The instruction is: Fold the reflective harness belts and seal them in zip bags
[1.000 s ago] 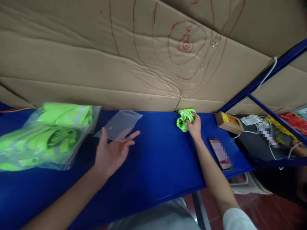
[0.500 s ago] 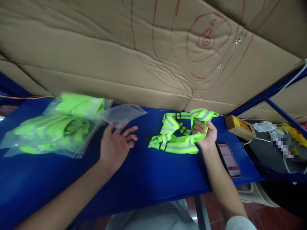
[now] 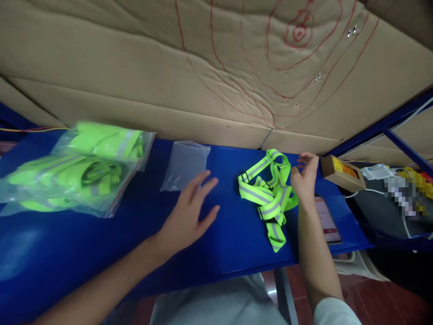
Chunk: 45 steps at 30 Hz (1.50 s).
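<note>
On the blue table lies a loose neon-yellow reflective strap harness (image 3: 267, 194) with grey stripes and black buckles, in a tangled heap. My right hand (image 3: 305, 178) is beside its right edge, fingers apart, holding nothing; whether it touches the straps I cannot tell. Over the middle of the table my left hand (image 3: 192, 210) has its fingers spread and nothing in them. Just beyond those fingertips an unfilled clear zip bag (image 3: 186, 164) lies flat. Farther left are clear bags of folded neon-yellow straps, one bag (image 3: 108, 142) behind another bag (image 3: 67, 180).
A cardboard wall (image 3: 135, 90) with red drawn lines rises behind the blue table (image 3: 223, 243). At the right are a phone (image 3: 328, 221), a small brown box (image 3: 343, 174) and a white cable among other items. A blue metal frame (image 3: 406, 146) stands there too.
The harness has left my right hand and dropped into a heap on the table. My left hand has moved right, away from the clear bag, which now lies flat.
</note>
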{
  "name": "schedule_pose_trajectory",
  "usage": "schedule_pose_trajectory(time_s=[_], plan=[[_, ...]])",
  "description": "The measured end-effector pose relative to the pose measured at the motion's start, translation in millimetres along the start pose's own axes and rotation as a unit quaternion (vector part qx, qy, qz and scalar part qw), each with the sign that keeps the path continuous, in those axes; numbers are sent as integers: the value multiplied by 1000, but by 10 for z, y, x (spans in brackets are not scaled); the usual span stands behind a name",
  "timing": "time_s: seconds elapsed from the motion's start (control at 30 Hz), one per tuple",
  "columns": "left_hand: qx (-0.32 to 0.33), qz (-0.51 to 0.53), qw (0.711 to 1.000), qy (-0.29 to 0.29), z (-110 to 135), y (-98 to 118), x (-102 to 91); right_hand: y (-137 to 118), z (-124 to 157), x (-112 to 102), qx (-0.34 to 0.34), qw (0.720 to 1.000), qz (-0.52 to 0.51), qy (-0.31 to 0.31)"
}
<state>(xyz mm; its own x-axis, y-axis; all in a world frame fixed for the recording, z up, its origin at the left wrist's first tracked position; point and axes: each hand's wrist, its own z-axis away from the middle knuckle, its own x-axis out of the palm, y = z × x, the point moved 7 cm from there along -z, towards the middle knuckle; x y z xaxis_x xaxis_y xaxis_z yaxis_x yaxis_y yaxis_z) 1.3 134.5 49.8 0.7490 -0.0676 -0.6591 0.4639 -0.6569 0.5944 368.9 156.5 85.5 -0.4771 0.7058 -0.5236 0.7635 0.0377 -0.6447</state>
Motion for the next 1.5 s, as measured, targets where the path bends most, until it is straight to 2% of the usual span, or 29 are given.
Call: schedule_pose_trajectory(time_s=[0.03,0.1,0.17,0.23,0.27,0.33,0.4,0.5,0.6,0.7,0.77,0.8,0.83,0.93,0.97,1.0,1.1,1.17,1.2,1.27,1.37,1.43,1.5], plan=[[27,-56,997,-51,33,13,131,-82,28,0,-26,999,14,-19],[33,-152,984,-87,75,-56,264,-155,94,61,-25,991,52,-119],[-16,-222,973,-58,60,-210,211,-106,214,170,15,954,100,-282],[-72,-271,960,-11,19,-359,54,-41,388,239,51,894,100,-434],[-89,-288,953,8,-4,-407,-24,-44,468,254,56,870,78,-484],[-93,-300,949,33,-50,-424,-125,-112,586,276,42,844,44,-533],[-65,-270,960,30,-77,-350,-99,-231,677,329,3,842,71,-535],[26,-158,986,-51,-50,-108,175,-519,840,493,-77,847,139,-508],[112,-62,984,-125,39,135,433,-975,1044,645,-184,857,71,-476],[118,-60,985,-107,65,147,454,-1385,1215,610,-283,867,-15,-410],[90,-77,991,-69,55,51,363,-1546,1325,549,-299,865,-65,-398],[69,-78,993,-48,49,-15,301,-1605,1394,528,-292,854,-105,-418],[48,-74,996,-30,44,-84,239,-1663,1479,514,-281,832,-157,-452],[7,-61,998,-17,29,-251,116,-1829,1717,441,-276,737,-301,-538],[9,-66,997,-25,19,-278,99,-1859,1739,411,-284,724,-327,-537],[10,-76,996,-39,8,-303,91,-1862,1718,393,-288,728,-340,-520],[21,-97,988,-118,-13,-335,106,-1693,1500,456,-244,804,-293,-456],[35,-99,977,-184,0,-311,109,-1522,1399,583,-229,834,-191,-464],[38,-95,973,-207,9,-288,90,-1449,1385,652,-237,832,-139,-481],[45,-71,970,-226,15,-198,13,-1348,1416,767,-265,810,-68,-519],[56,32,971,-230,11,28,-91,-1307,1491,847,-290,792,-32,-536],[54,101,962,-248,27,171,-77,-1315,1527,865,-297,792,-12,-534],[52,114,953,-275,68,260,10,-1318,1549,873,-293,788,-3,-542]])
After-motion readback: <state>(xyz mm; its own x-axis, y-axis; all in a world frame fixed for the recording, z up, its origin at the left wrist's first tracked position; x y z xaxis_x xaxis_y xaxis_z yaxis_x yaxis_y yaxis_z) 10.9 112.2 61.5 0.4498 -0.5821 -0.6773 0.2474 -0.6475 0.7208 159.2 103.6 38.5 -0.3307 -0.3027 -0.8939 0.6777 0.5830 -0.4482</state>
